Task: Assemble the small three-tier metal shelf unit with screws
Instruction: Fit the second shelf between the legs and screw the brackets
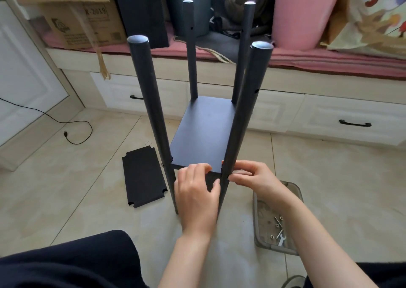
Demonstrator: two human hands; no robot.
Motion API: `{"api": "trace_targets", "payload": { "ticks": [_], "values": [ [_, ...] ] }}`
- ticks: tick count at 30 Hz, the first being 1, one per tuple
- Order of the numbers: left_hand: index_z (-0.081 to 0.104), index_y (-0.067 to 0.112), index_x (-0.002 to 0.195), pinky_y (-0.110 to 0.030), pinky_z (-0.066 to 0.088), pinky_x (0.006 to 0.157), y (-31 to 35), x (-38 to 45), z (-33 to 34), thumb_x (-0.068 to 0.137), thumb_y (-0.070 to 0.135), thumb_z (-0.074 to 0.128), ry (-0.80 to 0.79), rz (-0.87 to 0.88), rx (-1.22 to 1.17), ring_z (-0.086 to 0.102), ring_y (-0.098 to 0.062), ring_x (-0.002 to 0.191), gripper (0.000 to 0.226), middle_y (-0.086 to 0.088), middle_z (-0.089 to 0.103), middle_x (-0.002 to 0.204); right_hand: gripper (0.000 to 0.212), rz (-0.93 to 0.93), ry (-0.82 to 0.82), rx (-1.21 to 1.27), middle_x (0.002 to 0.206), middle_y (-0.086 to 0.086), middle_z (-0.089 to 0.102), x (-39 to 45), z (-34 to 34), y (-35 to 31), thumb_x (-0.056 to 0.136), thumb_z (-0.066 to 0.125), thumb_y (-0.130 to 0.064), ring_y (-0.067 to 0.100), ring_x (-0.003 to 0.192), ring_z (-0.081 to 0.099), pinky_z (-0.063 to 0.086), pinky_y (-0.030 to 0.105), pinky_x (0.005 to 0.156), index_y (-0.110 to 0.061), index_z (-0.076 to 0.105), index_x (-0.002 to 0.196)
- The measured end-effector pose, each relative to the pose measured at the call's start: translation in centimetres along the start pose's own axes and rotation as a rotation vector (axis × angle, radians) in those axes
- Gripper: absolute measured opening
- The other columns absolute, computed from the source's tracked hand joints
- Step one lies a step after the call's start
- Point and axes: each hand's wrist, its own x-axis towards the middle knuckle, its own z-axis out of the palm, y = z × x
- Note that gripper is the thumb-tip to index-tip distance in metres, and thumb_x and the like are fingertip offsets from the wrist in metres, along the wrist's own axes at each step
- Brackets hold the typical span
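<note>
The dark metal shelf frame with four round poles [204, 131] stands on the tiled floor [87, 177]. The left hand [195, 191] curls round the shelf's front edge. The right hand [254, 177] pinches the near right pole [243, 120]. A loose black shelf panel [144, 176] lies to the left. A clear plastic tray [259, 241] of screws [277, 221] sits to the right.

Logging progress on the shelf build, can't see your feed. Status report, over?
Both hands at near-right post, left hand steadying the shelf panel, right hand pinching at the joint. One tier on four posts. Spare panel on floor, hardware tray alongside. Nothing blocking.
</note>
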Motion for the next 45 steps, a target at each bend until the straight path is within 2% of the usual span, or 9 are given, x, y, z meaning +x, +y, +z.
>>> {"api": "trace_targets", "payload": {
  "ticks": [2, 5, 12, 16, 21, 26, 35, 42, 45],
  "values": [
    [0.065, 0.017, 0.126, -0.036, 0.030, 0.116, 0.1, 0.7, 0.3, 0.073, 0.023, 0.088, -0.137, 0.128, 0.055, 0.051, -0.025, 0.131, 0.058, 0.002, 0.065, 0.127, 0.035, 0.018, -0.041, 0.052, 0.106, 0.002, 0.076, 0.1, -0.2, -0.3, 0.086, 0.070, -0.001, 0.012, 0.097, 0.071, 0.052, 0.016, 0.077, -0.021, 0.072, 0.116],
    [0.050, 0.023, 0.147, -0.034, -0.004, 0.123, 0.1, 1.9, 0.7, 0.083, 0.042, 0.078, -0.325, 0.155, 0.076, 0.022, -0.015, 0.152, 0.072, 0.009, 0.048, 0.151, 0.034, 0.052, -0.104, 0.126, 0.108, 0.008, 0.075, 0.2, -0.4, -0.7, 0.084, 0.069, -0.001, 0.024, 0.105, 0.070, 0.056, 0.032, 0.089, -0.020, 0.074, 0.113],
    [0.049, 0.033, 0.145, -0.039, -0.008, 0.123, -0.5, 3.1, 0.9, 0.091, 0.046, 0.067, -0.412, 0.164, 0.136, 0.017, -0.010, 0.153, 0.058, 0.016, 0.043, 0.155, 0.024, 0.308, 0.069, 0.330, 0.097, 0.006, 0.076, 0.8, -0.4, -0.8, 0.092, 0.052, -0.013, 0.022, 0.091, 0.073, 0.055, 0.042, 0.089, -0.017, 0.056, 0.115],
    [0.035, 0.040, 0.152, -0.044, -0.016, 0.120, -0.7, 3.7, 0.8, 0.093, 0.055, 0.058, -0.465, 0.187, 0.190, 0.003, -0.009, 0.155, 0.065, 0.020, 0.028, 0.162, 0.034, 0.335, 0.036, 0.227, 0.097, 0.010, 0.069, 1.3, 1.0, -1.5, 0.101, 0.053, -0.040, 0.018, 0.085, 0.063, 0.053, 0.036, 0.087, -0.012, 0.067, 0.115],
    [0.022, 0.046, 0.156, -0.052, -0.011, 0.122, -1.7, 3.8, 0.6, 0.093, 0.072, 0.034, -0.472, 0.243, 0.346, -0.002, -0.007, 0.155, 0.069, 0.027, 0.018, 0.163, 0.037, 0.307, 0.005, 0.109, 0.091, 0.004, 0.066, 1.7, 1.2, -2.1, 0.103, 0.048, -0.039, 0.016, 0.085, 0.060, 0.051, 0.033, 0.084, -0.011, 0.070, 0.113],
    [0.038, 0.043, 0.152, -0.051, -0.004, 0.124, -2.1, 3.2, 0.9, 0.090, 0.076, 0.021, -0.406, 0.283, 0.350, 0.011, -0.009, 0.154, 0.072, 0.023, 0.030, 0.159, 0.034, 0.291, 0.004, 0.120, 0.097, 0.002, 0.076, 1.5, -0.2, -0.8, 0.102, 0.050, -0.038, 0.016, 0.091, 0.071, 0.056, 0.031, 0.082, -0.012, 0.071, 0.110],
    [0.060, 0.030, 0.139, -0.054, 0.004, 0.122, -2.7, 2.7, 1.7, 0.092, 0.070, 0.032, -0.315, 0.322, 0.283, 0.030, -0.018, 0.150, 0.068, 0.012, 0.049, 0.151, 0.006, 0.660, 0.443, 0.180, 0.070, 0.010, 0.065, -2.3, -8.2, 12.1, 0.098, 0.055, -0.007, 0.018, 0.055, 0.056, 0.042, 0.023, 0.048, -0.004, 0.061, 0.099],
    [0.072, 0.018, 0.123, -0.057, 0.017, 0.119, -3.4, 2.0, 3.2, 0.093, 0.058, 0.049, -0.174, 0.350, 0.234, 0.043, -0.025, 0.142, 0.054, 0.003, 0.063, 0.138, 0.022, 0.782, 0.375, -0.206, 0.067, 0.013, 0.055, -4.2, -8.3, 19.4, 0.096, 0.047, 0.001, 0.020, 0.049, 0.050, 0.037, 0.021, 0.040, -0.006, 0.055, 0.076],
    [0.074, 0.017, 0.118, -0.057, 0.022, 0.116, -3.5, 2.0, 3.5, 0.093, 0.056, 0.051, -0.137, 0.359, 0.239, 0.046, -0.026, 0.140, 0.052, 0.002, 0.065, 0.134, 0.018, 0.792, 0.267, -0.371, 0.079, 0.015, 0.061, -3.4, -7.7, 20.4, 0.093, 0.047, 0.000, 0.022, 0.060, 0.052, 0.041, 0.025, 0.048, -0.008, 0.061, 0.084]
  ]
}}
